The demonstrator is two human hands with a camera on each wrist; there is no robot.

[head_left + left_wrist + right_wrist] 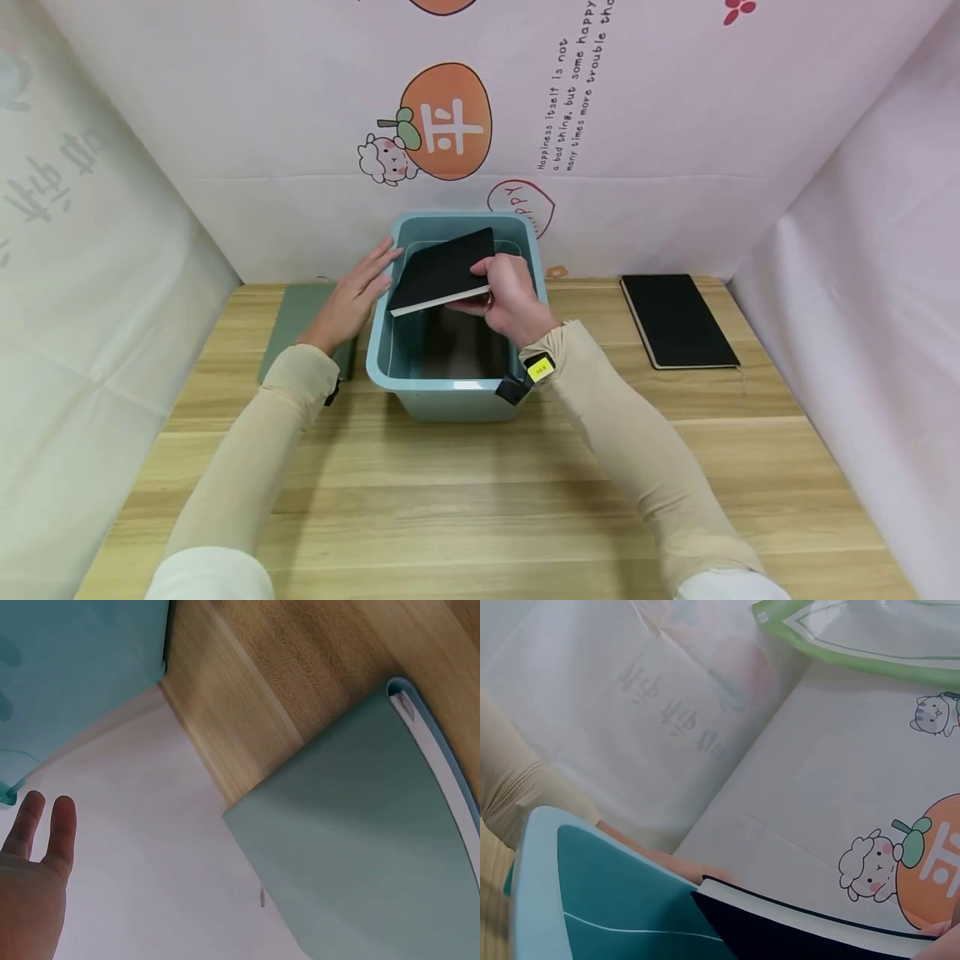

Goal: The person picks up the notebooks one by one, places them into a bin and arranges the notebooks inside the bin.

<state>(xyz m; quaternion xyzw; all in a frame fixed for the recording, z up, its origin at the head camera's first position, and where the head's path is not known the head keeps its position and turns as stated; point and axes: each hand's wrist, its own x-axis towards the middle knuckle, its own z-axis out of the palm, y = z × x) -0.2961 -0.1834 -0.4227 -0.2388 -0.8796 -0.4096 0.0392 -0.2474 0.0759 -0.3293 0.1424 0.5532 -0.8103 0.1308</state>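
Note:
A black notebook [446, 267] with pale page edges is tilted inside the mouth of a light blue plastic bin [381, 367]. My right hand [510, 296] pinches its right end, thumb on the cover and fingers beneath. In the right wrist view the notebook [802, 922] crosses the bin's opening [630, 885]. My left hand [352, 296] rests with extended fingers at the bin's left rim. Under the left forearm lies a green notebook [296, 312], partly hidden; the left wrist view shows its cover [352, 825] and pages. Something dark lies in the bin's bottom.
Another black notebook [678, 321] lies on the right of the wooden table [465, 500]. White printed cloth [300, 100] hangs behind the table and along both sides, close behind the bin.

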